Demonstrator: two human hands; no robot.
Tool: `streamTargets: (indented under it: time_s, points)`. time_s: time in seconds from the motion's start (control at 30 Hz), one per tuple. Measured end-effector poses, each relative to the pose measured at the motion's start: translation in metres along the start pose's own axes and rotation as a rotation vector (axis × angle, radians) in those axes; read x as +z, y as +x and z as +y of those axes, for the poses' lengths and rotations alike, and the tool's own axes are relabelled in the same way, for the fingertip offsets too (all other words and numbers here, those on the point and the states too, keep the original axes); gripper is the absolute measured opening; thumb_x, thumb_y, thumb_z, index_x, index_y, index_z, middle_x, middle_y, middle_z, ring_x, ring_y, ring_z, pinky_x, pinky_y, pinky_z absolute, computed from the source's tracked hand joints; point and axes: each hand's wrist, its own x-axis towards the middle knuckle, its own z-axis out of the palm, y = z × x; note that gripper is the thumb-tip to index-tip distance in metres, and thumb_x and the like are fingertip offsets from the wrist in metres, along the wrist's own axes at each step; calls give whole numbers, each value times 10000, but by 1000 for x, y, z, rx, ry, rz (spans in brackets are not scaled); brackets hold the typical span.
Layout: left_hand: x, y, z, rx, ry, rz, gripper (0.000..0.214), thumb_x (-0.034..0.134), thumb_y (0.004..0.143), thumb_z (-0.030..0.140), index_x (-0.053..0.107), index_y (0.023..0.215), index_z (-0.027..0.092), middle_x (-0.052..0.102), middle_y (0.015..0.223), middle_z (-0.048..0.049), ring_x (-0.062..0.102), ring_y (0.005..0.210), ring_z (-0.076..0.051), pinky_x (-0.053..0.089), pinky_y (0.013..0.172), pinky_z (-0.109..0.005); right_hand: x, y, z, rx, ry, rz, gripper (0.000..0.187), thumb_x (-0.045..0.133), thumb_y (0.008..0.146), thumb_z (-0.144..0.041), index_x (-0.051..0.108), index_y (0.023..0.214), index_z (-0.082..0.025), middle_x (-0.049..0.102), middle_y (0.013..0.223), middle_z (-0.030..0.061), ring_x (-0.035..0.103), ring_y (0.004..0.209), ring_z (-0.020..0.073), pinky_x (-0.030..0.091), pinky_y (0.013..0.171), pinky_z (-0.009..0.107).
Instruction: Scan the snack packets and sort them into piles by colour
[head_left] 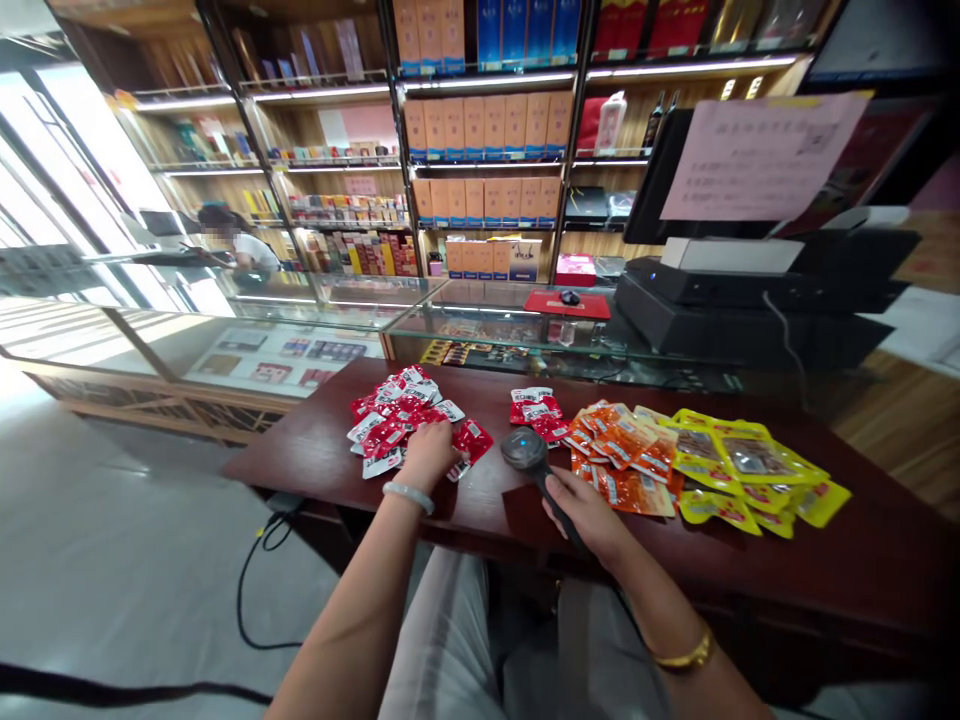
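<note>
My right hand is wrapped round the handle of a black barcode scanner, whose head points away from me above the table. My left hand, with a pale bangle at the wrist, reaches to the near right side of a heap of red and white snack packets. Its fingers are closed on a red snack packet, partly hidden by the hand. A smaller group of red packets lies just beyond the scanner. To the right of it are orange snack packets, then yellow snack packets.
The dark wooden table meets a glass display counter. A monitor with a pink paper sheet and black till equipment stand at the right. A mouse rests on a red mat. Another person is at the far left.
</note>
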Motion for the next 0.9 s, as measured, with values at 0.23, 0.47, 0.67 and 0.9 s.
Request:
streamTargets:
  time_s: [0.23,0.47,0.67,0.9]
  points:
    - [14,-5,29,61,-302,36,380,702,793,366,560,1104,201,711,1018,-110,664,977,-268,428,780,-302,1,1,-11,-46,138,33,516,636,776,-698,551,906,-205,479,528,-74,362,387,68,277,374,184]
    - [25,12,55,10,-459,20,384,735,764,358,588,1081,201,717,1005,-86,668,937,-242,450,777,-296,-16,0,-11,-70,174,74,482,629,820,-652,473,727,-206,497,544,-55,382,403,62,288,376,174]
    - [30,41,93,191,-619,129,468,679,815,266,563,1258,169,662,1241,-138,608,1159,-243,441,984,-340,-16,4,-10,-75,208,162,506,672,775,-664,464,720,-207,476,527,-68,364,390,52,278,370,165]
    - [8,42,-6,-98,-1,216,632,660,813,413,520,1338,90,513,1419,-225,321,1421,-372,221,1154,-476,-10,4,-1,-10,173,122,504,679,767,-668,476,754,-207,494,526,-68,375,388,52,284,370,160]
